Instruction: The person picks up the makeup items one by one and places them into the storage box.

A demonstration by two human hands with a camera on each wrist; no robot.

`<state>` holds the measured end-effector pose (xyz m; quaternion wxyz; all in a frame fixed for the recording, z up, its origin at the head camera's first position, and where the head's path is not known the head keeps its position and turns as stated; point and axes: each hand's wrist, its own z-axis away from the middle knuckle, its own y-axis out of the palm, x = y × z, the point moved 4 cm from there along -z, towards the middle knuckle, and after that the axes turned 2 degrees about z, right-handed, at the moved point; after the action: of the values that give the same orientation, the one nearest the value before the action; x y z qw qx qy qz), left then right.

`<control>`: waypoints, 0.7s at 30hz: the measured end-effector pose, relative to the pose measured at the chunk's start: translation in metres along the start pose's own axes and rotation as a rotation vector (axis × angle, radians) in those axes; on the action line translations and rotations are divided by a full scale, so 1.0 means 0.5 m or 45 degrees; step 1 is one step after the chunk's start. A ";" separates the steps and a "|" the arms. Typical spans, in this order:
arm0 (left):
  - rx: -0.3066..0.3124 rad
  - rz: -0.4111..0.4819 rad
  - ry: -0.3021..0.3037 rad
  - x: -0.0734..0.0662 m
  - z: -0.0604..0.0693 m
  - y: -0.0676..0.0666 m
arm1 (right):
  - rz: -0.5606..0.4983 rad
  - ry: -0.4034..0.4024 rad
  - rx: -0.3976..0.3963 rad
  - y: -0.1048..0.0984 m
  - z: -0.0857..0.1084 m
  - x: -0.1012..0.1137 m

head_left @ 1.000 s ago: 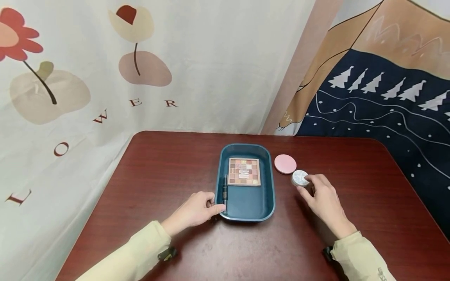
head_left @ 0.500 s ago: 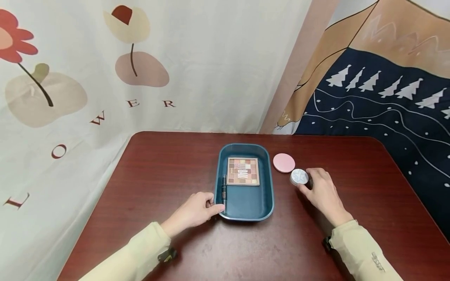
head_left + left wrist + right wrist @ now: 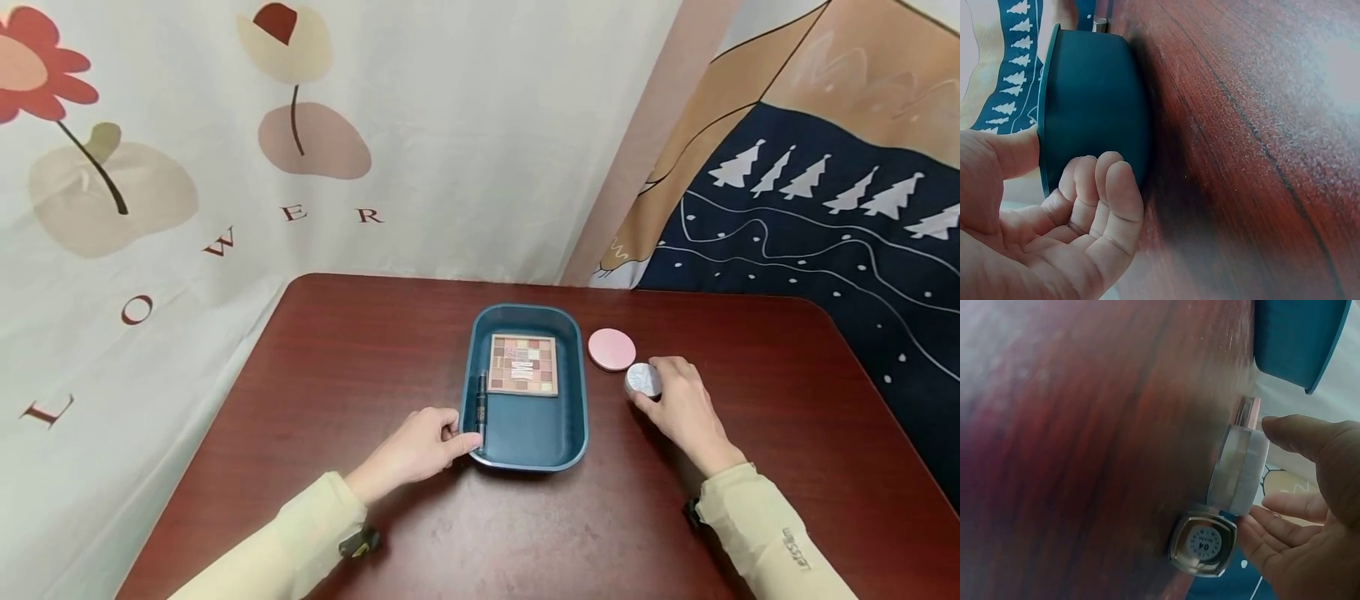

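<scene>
My left hand [image 3: 422,446] holds the near left corner of a deep blue-green tray [image 3: 536,467], its thumb over the rim and its curled fingers against the outer wall, as the left wrist view shows. Inside lie an eyeshadow palette [image 3: 522,365] and, along the left wall, a dark slim makeup pencil [image 3: 481,408]. To the right of the tray, my right hand [image 3: 686,408] pinches a small round jar [image 3: 642,379] with a whitish lid between thumb and fingertips. The jar [image 3: 1238,469] stands on the table in the right wrist view.
A pink round compact [image 3: 611,349] lies between tray and jar. Beside the jar, a squarish cosmetic container with an "04" label [image 3: 1204,544] lies near my right fingers; the hand mostly hides it from the head view. Patterned curtains [image 3: 465,150] hang behind the brown table [image 3: 360,350].
My right fingers have shifted from the jar's edge to closer around it, covering more of its right side. The left hand and the tray have stayed put.
</scene>
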<state>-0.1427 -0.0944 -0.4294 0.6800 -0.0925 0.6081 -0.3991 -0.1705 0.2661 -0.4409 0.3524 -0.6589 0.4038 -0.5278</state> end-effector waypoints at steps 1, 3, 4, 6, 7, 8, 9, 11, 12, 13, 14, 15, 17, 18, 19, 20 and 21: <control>0.001 0.002 0.002 -0.001 -0.001 0.000 | 0.002 0.007 0.008 0.001 0.000 0.000; 0.005 0.005 0.003 -0.002 -0.002 -0.001 | 0.009 0.021 0.023 0.004 -0.001 0.000; 0.007 0.005 0.000 -0.002 -0.003 -0.001 | 0.015 0.024 0.027 0.005 -0.001 -0.001; 0.010 0.005 -0.004 -0.002 -0.004 -0.001 | 0.023 0.032 0.036 0.006 -0.002 -0.001; 0.013 0.004 -0.008 -0.001 -0.004 -0.001 | 0.028 0.034 0.040 0.006 -0.002 -0.001; 0.013 0.000 -0.008 -0.001 -0.004 -0.001 | 0.030 0.038 0.044 0.007 -0.002 0.000; 0.013 -0.004 -0.013 0.000 -0.004 -0.001 | 0.030 0.039 0.046 0.006 -0.003 0.000; 0.012 -0.009 -0.017 0.000 -0.005 -0.002 | 0.032 0.041 0.048 0.005 -0.004 0.000; 0.013 -0.010 -0.021 0.000 -0.005 -0.002 | 0.033 0.042 0.050 0.004 -0.005 0.000; 0.011 -0.012 -0.019 0.000 -0.005 -0.002 | 0.033 0.043 0.053 0.003 -0.005 0.000; 0.011 -0.012 -0.018 0.000 -0.005 -0.001 | 0.033 0.045 0.057 0.003 -0.005 0.000; 0.012 -0.009 -0.023 0.000 -0.005 -0.001 | 0.034 0.045 0.059 0.003 -0.006 0.000; 0.007 -0.007 -0.012 -0.001 -0.005 -0.001 | 0.034 0.044 0.062 0.004 -0.006 -0.001; 0.007 -0.003 -0.011 -0.001 -0.005 0.000 | 0.034 0.041 0.064 0.004 -0.005 -0.001; 0.007 -0.002 -0.009 -0.001 -0.004 0.000 | 0.034 0.040 0.063 0.004 -0.004 -0.001; 0.009 -0.001 -0.010 -0.001 -0.004 0.001 | 0.035 0.037 0.061 0.005 -0.004 -0.002; 0.009 0.001 -0.010 0.000 -0.003 0.002 | 0.035 0.034 0.057 0.005 -0.003 -0.002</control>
<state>-0.1437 -0.0931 -0.4302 0.6830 -0.0914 0.6039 -0.4005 -0.1724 0.2660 -0.4434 0.3691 -0.6380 0.4055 -0.5405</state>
